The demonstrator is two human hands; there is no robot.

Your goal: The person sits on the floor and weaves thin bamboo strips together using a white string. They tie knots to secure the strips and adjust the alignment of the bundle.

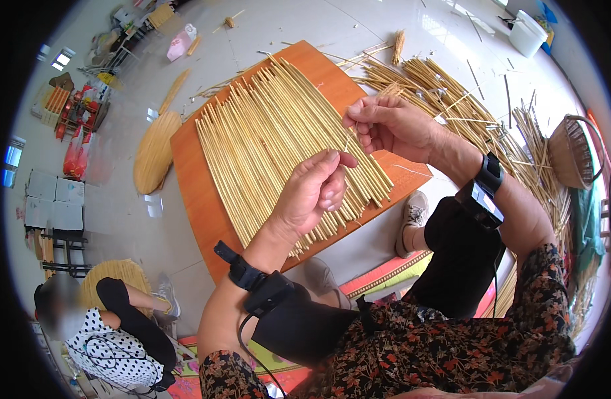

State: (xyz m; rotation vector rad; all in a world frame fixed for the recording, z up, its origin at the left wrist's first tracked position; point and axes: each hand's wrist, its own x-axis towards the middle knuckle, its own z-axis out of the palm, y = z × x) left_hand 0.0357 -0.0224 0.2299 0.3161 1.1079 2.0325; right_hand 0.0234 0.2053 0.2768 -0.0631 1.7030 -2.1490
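Note:
My right hand [395, 128] is closed in a pinch on a thin pale thread [347, 141]. The thread runs down toward my left hand [311, 189], whose thumb and forefinger are pressed together on its other end. Both hands are held above the right side of a mat of straw stalks [272, 143]. The golden stalks lie side by side on a brown wooden board [186, 166]. A loose pale thread end [412, 169] trails over the board's right corner, below my right hand.
Loose stalks [445, 86] are heaped on the floor at the right, near a wicker basket [570, 153]. A white bucket [527, 33] stands at the far right. On the left lies an oval woven straw piece [156, 153]. Another person [116, 339] sits at the lower left.

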